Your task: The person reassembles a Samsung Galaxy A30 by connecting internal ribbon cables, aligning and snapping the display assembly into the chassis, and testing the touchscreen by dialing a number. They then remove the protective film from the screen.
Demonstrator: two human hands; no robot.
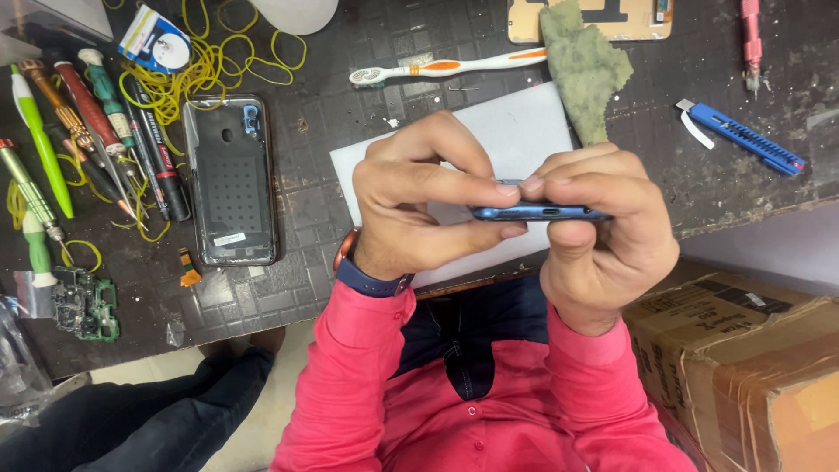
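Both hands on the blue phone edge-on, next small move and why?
Probably a slow thumbnail slide along the seam. The left hand and right hand pinch the blue phone edge-up above the white sheet, fingertips meeting at its top edge, so grip looks steady.

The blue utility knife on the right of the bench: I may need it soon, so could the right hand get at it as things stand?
Probably not at once. The right hand and left hand both pinch the blue phone. The blue utility knife lies uncovered on bare bench, so the way looks free once the hand lets go.
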